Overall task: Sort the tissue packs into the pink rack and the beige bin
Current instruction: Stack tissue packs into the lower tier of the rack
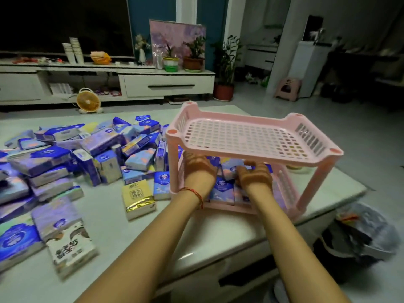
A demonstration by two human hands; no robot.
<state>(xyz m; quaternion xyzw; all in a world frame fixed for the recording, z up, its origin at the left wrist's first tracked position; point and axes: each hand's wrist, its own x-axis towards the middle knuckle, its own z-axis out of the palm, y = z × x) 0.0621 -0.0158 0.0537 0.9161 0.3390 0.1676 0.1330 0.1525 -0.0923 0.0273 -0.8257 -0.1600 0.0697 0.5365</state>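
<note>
A pink two-tier rack stands on the right part of the white table. Its top shelf holds nothing. Both my hands reach into its lower shelf. My left hand lies over blue tissue packs there, fingers hidden under the top shelf. My right hand has its fingers curled over a pack in the same shelf. A big heap of blue and purple tissue packs covers the table's left. A yellow-gold pack lies near the rack. No beige bin is in view.
The table's right edge drops to a bin with a plastic liner on the floor. A TV stand with potted plants lines the far wall, with a small orange fan in front. A pink stool stands farther right.
</note>
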